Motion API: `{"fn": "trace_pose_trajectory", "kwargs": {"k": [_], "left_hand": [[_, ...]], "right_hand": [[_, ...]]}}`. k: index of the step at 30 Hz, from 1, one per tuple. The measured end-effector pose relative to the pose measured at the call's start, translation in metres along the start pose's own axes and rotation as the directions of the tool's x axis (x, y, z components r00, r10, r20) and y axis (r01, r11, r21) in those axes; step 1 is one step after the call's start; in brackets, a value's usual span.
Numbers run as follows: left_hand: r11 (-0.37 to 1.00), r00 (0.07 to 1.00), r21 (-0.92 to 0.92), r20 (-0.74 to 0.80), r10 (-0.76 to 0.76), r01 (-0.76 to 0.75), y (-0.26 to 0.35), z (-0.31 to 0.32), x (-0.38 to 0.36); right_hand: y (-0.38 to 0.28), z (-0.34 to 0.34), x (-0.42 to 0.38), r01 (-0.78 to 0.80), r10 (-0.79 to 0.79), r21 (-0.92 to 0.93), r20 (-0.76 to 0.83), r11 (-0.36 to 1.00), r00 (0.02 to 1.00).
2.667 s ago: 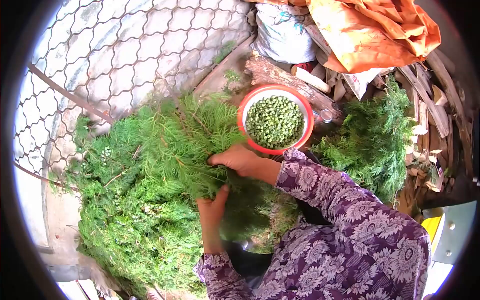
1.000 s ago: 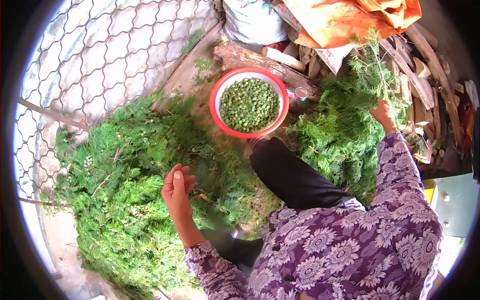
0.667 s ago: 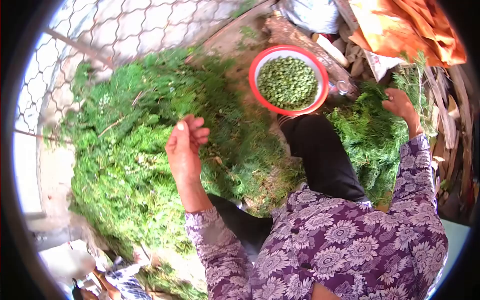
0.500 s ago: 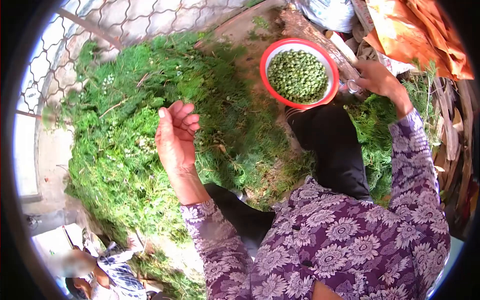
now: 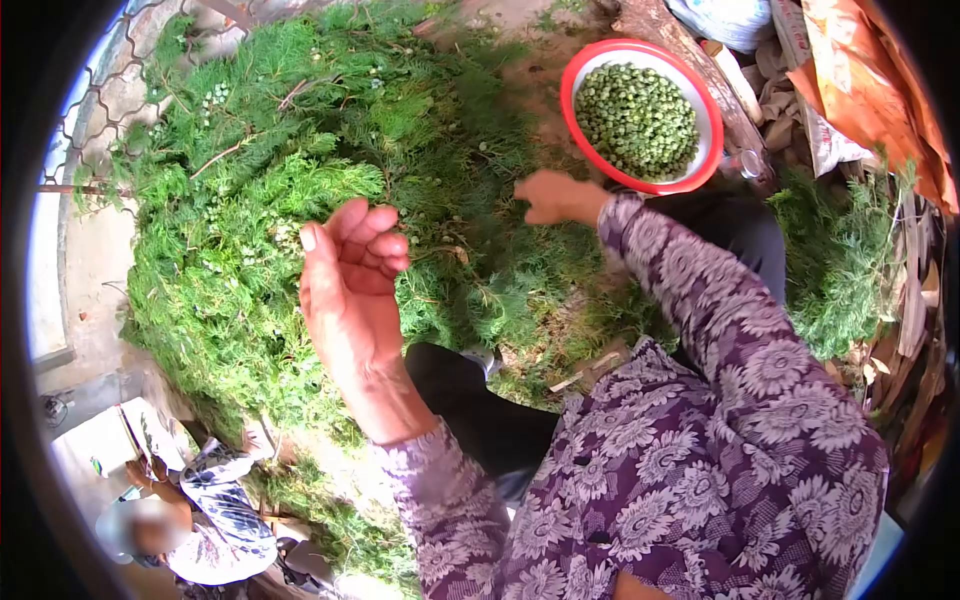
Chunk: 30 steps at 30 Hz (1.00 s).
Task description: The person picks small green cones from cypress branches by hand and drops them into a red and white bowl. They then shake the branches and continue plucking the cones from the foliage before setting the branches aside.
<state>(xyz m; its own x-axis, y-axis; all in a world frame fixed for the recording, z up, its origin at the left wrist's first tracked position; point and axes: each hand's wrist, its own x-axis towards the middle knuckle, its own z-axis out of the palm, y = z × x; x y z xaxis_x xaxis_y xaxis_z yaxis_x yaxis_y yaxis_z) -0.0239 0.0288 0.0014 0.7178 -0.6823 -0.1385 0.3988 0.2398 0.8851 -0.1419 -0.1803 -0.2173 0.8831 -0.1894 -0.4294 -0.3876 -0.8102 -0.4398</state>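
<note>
My left hand (image 5: 355, 290) is raised palm up over the heap of green conifer branches (image 5: 250, 190). Its thumb stands apart from loosely bent fingers, and nothing lies in the palm. My right hand (image 5: 562, 197) reaches leftward over the near edge of the heap, just below the basin. Its fingers are slightly bent, with nothing visible in them. A red-rimmed white basin (image 5: 712, 155) sits to the upper right, filled with small round green cones (image 5: 637, 120). Small pale cones also show among the branches.
More green branches (image 5: 835, 270) lie to the right, beside split wood (image 5: 915, 300). Behind the basin are a log (image 5: 690, 65), sacks and an orange sheet (image 5: 870, 100). Wire mesh (image 5: 110, 60) borders the upper left. Another person (image 5: 220, 500) sits at the lower left.
My right hand has swung left from beside the basin's right side to over the heap. My left hand stays nearly in place. The view has shifted, so the basin appears farther right and higher.
</note>
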Motion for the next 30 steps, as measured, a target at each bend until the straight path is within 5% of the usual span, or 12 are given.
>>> {"fn": "trace_pose_trajectory", "kwargs": {"k": [3,7,10,13,15,17,22,30], "left_hand": [[0.999,0.999,0.041,-0.038,0.004,-0.003,0.003,-0.003,-0.009],[1.0,1.0,0.016,-0.028,0.004,-0.003,0.004,-0.017,-0.013],[1.0,1.0,0.025,-0.029,-0.002,0.003,0.002,-0.026,-0.016],[1.0,0.999,0.004,-0.046,-0.016,0.016,0.0,-0.02,-0.019],[1.0,0.999,0.006,-0.044,-0.009,0.009,0.001,-0.018,-0.017],[1.0,0.999,0.007,-0.048,-0.014,0.015,0.002,-0.017,-0.017],[1.0,0.999,0.0,-0.036,0.001,-0.001,0.001,-0.011,-0.016],[0.999,0.999,-0.035,-0.039,-0.003,0.002,0.004,-0.009,-0.012]], "right_hand": [[-0.015,0.056,0.003,-0.111,0.089,0.11,0.187,0.988,0.978],[-0.027,0.107,0.004,0.017,-0.031,0.146,0.09,0.989,0.995],[-0.028,0.142,0.0,-0.051,0.054,-0.051,0.07,0.997,0.996],[-0.006,0.162,-0.007,-0.145,0.153,-0.05,0.323,0.988,0.934],[0.013,0.181,-0.024,-0.103,0.103,-0.012,0.235,0.995,0.966],[0.024,0.185,-0.047,-0.067,0.063,0.019,0.136,0.998,0.989],[0.041,0.192,-0.098,-0.101,0.124,-0.083,0.355,0.991,0.927],[0.04,0.171,-0.123,-0.331,0.315,-0.031,0.405,0.943,0.858]]}}
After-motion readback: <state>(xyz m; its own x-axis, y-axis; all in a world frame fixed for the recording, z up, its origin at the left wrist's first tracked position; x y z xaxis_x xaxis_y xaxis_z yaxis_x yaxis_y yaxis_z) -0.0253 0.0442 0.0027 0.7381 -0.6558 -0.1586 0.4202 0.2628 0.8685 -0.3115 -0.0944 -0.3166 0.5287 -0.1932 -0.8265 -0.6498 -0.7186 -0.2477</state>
